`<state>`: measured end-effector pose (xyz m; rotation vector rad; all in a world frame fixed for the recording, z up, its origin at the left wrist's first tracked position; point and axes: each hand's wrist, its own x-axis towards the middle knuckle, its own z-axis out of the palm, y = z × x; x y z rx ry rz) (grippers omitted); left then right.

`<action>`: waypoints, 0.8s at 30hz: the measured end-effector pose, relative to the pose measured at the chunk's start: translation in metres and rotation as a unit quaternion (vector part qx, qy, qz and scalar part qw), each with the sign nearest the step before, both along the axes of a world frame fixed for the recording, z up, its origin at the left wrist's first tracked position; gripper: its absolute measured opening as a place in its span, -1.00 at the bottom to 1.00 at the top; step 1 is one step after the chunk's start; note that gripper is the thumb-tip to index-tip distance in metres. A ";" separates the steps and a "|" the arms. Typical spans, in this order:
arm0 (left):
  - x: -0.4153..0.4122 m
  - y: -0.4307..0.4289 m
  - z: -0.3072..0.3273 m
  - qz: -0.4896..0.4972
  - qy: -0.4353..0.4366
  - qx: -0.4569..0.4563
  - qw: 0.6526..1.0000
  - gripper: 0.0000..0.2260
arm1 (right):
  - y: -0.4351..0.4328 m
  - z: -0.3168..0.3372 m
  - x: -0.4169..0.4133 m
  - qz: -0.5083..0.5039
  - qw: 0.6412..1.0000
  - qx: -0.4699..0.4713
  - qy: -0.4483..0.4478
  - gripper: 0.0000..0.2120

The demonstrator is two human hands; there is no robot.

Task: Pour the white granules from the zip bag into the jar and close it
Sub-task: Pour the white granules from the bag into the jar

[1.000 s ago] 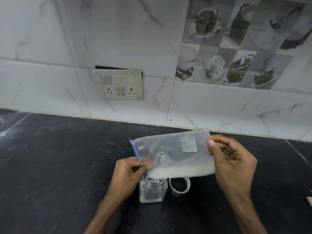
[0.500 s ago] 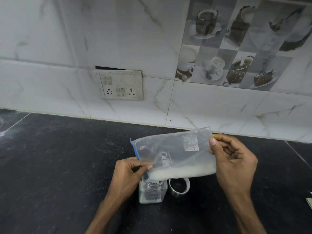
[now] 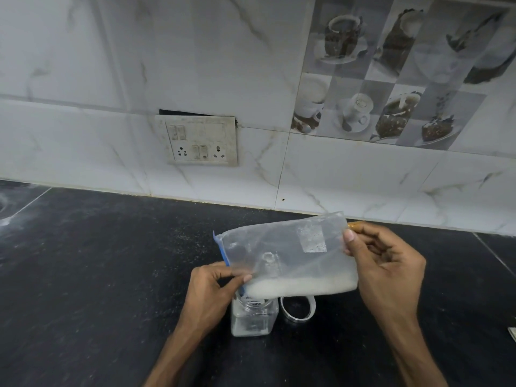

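The clear zip bag (image 3: 284,252) is hanging sideways just below centre frame, its blue zip end dipping over the open jar (image 3: 252,317). White granules (image 3: 301,286) are pooling along its lower edge. The lid (image 3: 296,318) is lying just right of the upright jar.

In my grip: clear thin-film plastic zip bag (image 3: 279,247), between my left hand (image 3: 212,289) and my right hand (image 3: 391,275). Film soft, creased, cloudy, faint sheen. Blue plastic zip strip (image 3: 221,250) at its 9 o'clock edge: matt. White granules (image 3: 301,286) inside: fine, dull. Clear square jar (image 3: 252,319): hard, glossy; glass or plastic, can't tell. Ring-shaped lid (image 3: 296,318) at jar's 3 o'clock: shiny rim. Black speckled stone counter (image 3: 97,275): smooth, low sheen, dusty. White marbled wall tiles (image 3: 195,65) at 12 o'clock: glossy. Off-white plastic switch plate (image 3: 201,141): grimy, matt.
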<state>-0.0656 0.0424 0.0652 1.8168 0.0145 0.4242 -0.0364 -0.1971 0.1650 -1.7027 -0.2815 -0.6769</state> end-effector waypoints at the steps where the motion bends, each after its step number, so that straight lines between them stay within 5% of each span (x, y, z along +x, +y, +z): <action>1: 0.000 0.000 -0.001 -0.001 0.001 0.000 1.000 -0.61 | -0.001 0.001 0.001 -0.002 1.000 0.007 0.003 -0.78; 16: 0.000 0.001 -0.005 -0.004 0.024 0.001 1.000 -0.80 | 0.004 -0.002 -0.004 -0.017 1.000 -0.014 -0.015 -0.74; 24: -0.002 0.001 -0.002 0.000 0.019 -0.004 1.000 -0.71 | 0.004 -0.003 -0.004 -0.022 1.000 -0.006 -0.013 -0.77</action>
